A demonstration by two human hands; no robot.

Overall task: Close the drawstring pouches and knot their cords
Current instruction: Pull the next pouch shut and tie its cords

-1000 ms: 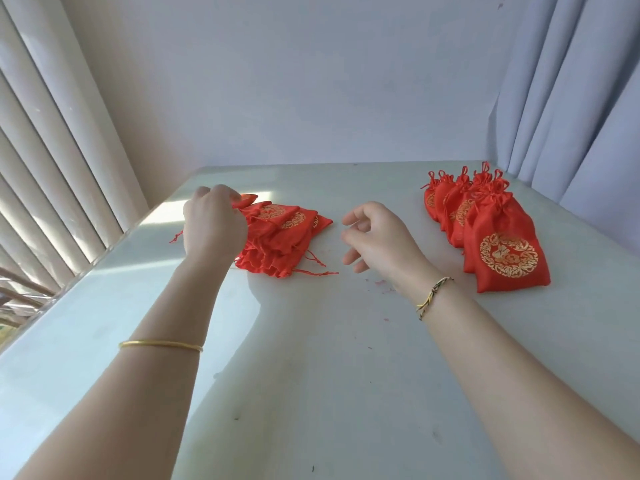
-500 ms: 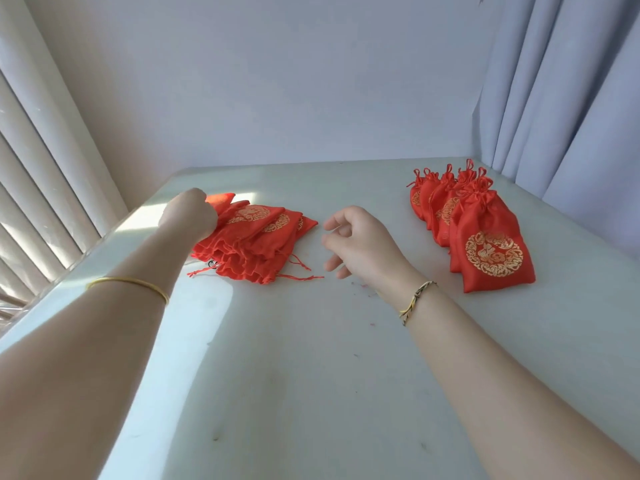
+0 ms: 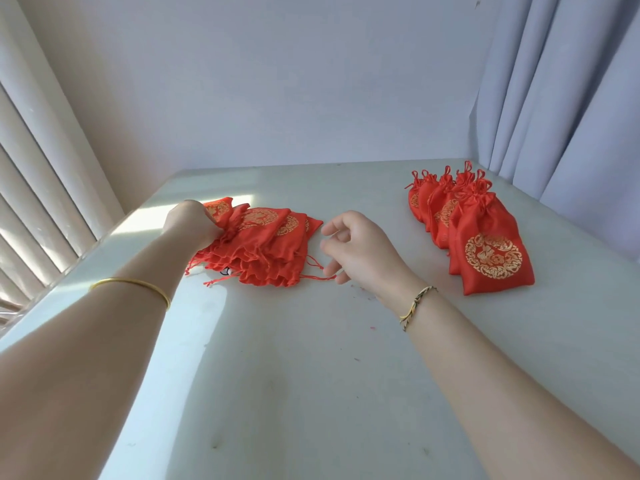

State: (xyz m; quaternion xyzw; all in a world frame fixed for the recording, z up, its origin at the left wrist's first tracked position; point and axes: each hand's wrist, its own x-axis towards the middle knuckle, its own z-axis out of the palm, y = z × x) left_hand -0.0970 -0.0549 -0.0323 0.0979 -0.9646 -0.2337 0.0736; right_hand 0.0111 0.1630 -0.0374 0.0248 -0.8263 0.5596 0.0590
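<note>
A heap of flat open red pouches (image 3: 266,249) with gold emblems lies left of centre on the white table (image 3: 294,375), loose cords trailing at its near edge. My left hand (image 3: 192,220) rests on the heap's left end, fingers closed on the fabric of a pouch there. My right hand (image 3: 360,249) hovers just right of the heap, fingers loosely curled and apart, holding nothing. A row of tied pouches (image 3: 485,237) with gathered necks lies at the right, overlapping one another.
Vertical blinds (image 3: 38,188) run along the table's left edge. Grey curtains (image 3: 561,98) hang at the right, close behind the tied row. A plain wall stands at the table's far edge.
My left hand has settled lower onto the left end of the heap and gripped the fabric. My right hand has stayed near the heap's right side.
</note>
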